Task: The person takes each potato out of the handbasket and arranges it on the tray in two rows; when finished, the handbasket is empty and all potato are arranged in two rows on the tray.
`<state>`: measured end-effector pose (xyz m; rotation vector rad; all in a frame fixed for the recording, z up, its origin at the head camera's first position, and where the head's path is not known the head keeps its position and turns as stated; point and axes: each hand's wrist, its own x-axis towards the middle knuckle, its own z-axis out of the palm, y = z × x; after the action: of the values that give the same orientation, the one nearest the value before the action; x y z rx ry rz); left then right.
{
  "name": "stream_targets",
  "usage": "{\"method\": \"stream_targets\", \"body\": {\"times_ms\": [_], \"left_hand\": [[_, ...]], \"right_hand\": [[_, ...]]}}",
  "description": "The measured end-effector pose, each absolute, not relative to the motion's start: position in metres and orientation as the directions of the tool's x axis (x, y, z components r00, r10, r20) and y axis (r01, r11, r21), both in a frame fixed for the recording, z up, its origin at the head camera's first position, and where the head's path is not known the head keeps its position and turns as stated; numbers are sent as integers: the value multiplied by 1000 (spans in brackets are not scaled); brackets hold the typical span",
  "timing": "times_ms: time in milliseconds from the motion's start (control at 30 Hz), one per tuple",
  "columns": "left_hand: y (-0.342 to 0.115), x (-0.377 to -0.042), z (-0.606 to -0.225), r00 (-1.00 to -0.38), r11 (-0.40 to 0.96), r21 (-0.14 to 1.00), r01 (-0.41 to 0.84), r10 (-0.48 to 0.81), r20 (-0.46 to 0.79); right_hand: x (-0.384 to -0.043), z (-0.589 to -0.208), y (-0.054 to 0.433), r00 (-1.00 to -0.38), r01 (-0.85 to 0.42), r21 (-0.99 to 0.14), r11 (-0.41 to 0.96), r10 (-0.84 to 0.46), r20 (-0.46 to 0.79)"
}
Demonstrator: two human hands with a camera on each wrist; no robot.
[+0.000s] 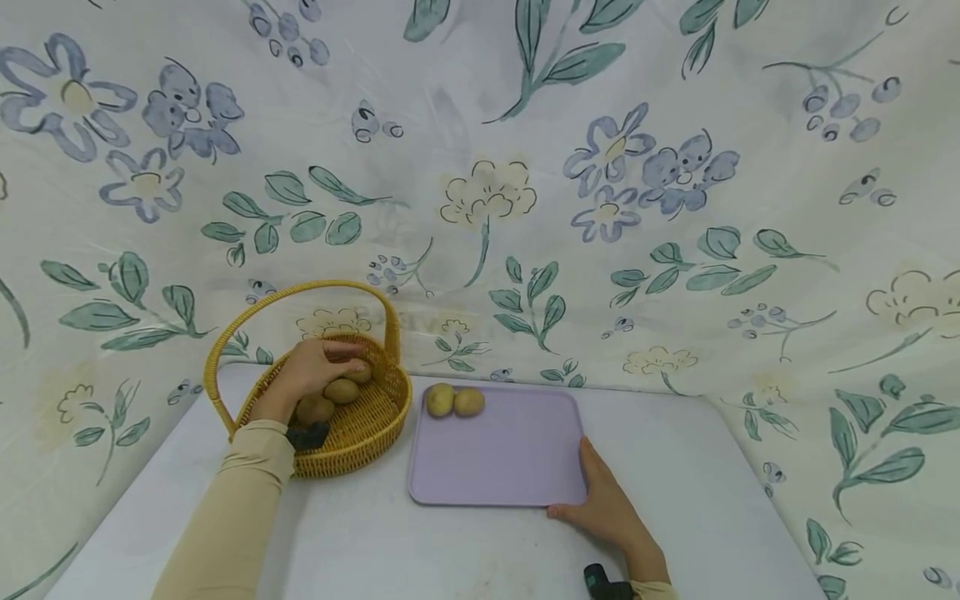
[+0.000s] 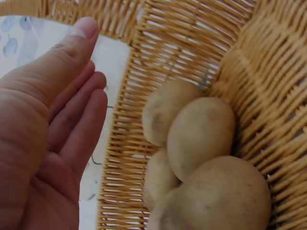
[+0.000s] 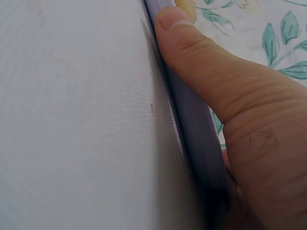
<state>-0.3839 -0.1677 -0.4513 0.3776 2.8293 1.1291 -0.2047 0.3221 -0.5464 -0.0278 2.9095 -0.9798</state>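
Observation:
My left hand [image 1: 309, 371] hovers over the yellow wicker basket [image 1: 375, 450], its fingers loosely extended above several potatoes [image 1: 342, 391]. In the left wrist view, that hand [image 2: 53, 115] holds nothing, and a gap separates it from the potatoes [image 2: 201, 136] heaped against the woven wall. At the tray's near right corner, my right hand [image 1: 603, 504] grips the lilac tray [image 1: 498, 467], thumb along the front edge and fingers at the right side. Two potatoes, one [image 1: 439, 400] beside the other [image 1: 469, 402], sit in the tray's far left corner. The right wrist view shows the thumb [image 3: 192, 52] against the tray's rim [image 3: 192, 115].
The basket's tall arched handle [image 1: 322, 285] rises over my left wrist. Both basket and tray stand on a white table [image 1: 390, 550], the basket left of the tray. A floral cloth [image 1: 480, 250] hangs behind the table and along its sides.

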Motion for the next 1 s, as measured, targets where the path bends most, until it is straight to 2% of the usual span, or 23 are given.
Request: {"method": "stream_targets", "body": {"times_ms": [300, 733, 1000], "left_hand": [[-175, -384, -460, -975, 717, 680, 150, 221, -19], [-179, -393, -470, -976, 723, 672, 164, 218, 3], [-181, -395, -468, -971, 721, 666, 192, 239, 20]], "right_hand": [[-206, -548, 323, -997, -3, -590, 807, -46, -58], [-205, -545, 321, -999, -10, -596, 803, -38, -34], [-205, -548, 322, -997, 6, -598, 802, -40, -64]]}}
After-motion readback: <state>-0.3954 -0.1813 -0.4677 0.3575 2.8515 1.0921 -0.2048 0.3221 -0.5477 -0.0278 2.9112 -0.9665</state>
